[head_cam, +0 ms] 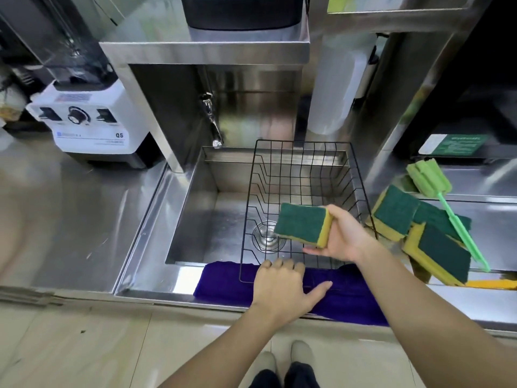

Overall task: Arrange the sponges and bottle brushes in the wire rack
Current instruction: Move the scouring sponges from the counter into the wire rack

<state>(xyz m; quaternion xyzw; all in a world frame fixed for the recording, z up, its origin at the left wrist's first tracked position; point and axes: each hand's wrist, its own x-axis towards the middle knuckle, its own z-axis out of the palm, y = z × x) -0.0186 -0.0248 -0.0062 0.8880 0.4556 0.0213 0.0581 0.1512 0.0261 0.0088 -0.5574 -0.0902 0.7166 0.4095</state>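
A black wire rack (303, 152) sits over the right half of the steel sink, with nothing lying in it. My right hand (342, 236) holds a green-and-yellow sponge (303, 224) above the rack's front right part. My left hand (282, 284) rests on the rack's front rim and the purple cloth (349, 301), fingers curled over the wire. To the right of the rack lies a pile of several more green-and-yellow sponges (436, 245). A green bottle brush (429, 176) with a long green handle lies across that pile.
The sink (201, 219) has a drain under the rack and a tap (212, 124) at the back. A white blender (92, 119) stands on the left counter. Steel shelving rises behind and to the right. The floor and my shoes show below.
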